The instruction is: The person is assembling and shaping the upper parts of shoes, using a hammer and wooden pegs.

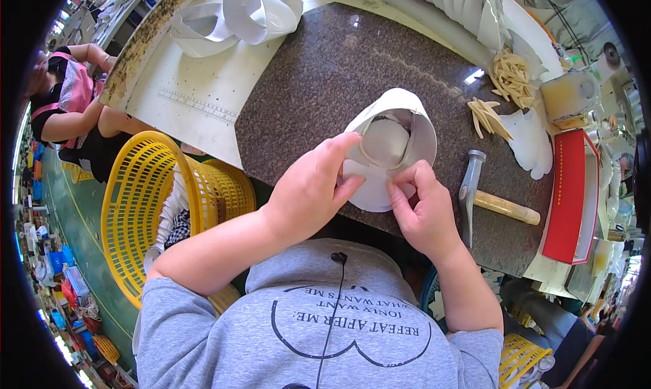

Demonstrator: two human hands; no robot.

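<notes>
Both hands at the white curved piece point(388, 144), mid-frame — a light, even touch suits it best
My right hand point(417, 202), just right of centre, has thumb and forefinger drawn together, pinching the lower right edge of the piece; my left hand point(312, 179), left of centre, has thumb and forefinger apart against its left side, and I cannot tell whether the hidden fingers grip underneath. The piece sits over the near edge of the dark stone slab point(305, 70), its rounded opening toward me. As I judge it, the left hand should steady the wall without squashing that opening, while the right pinches close to the rim with flat pads — too hard could crease the thin white material. The hammer point(507, 207) lies at centre right, clear of my fingers
</notes>
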